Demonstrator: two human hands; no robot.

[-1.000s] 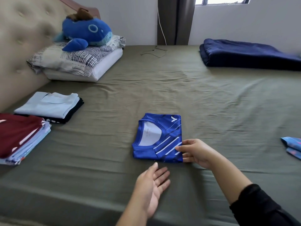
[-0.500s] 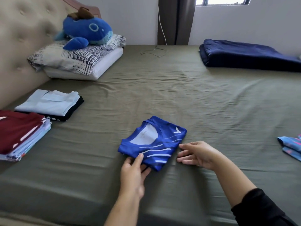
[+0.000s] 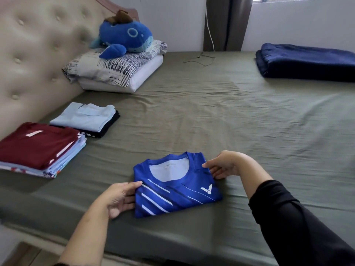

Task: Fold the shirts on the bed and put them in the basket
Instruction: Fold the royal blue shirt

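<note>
The left hand point(image 3: 120, 196) and right hand point(image 3: 221, 167) are pinching opposite edges of the folded royal-blue striped jersey point(image 3: 175, 186) between them (white V-shaped logo, no legible writing).

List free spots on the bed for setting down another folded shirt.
Free: the wide middle of the sheet, between the pillows, the navy blanket and the blue shirt. Crowded: left edge, where the maroon-topped stack and the light-blue stack lie.

Left hand point(image 3: 119, 198) low, palm inward, thumb on top, fingers point(image 3: 127, 205) tucked beneath. Right hand point(image 3: 222, 166) reaching across, pinching; forearm black-sleeved.
</note>
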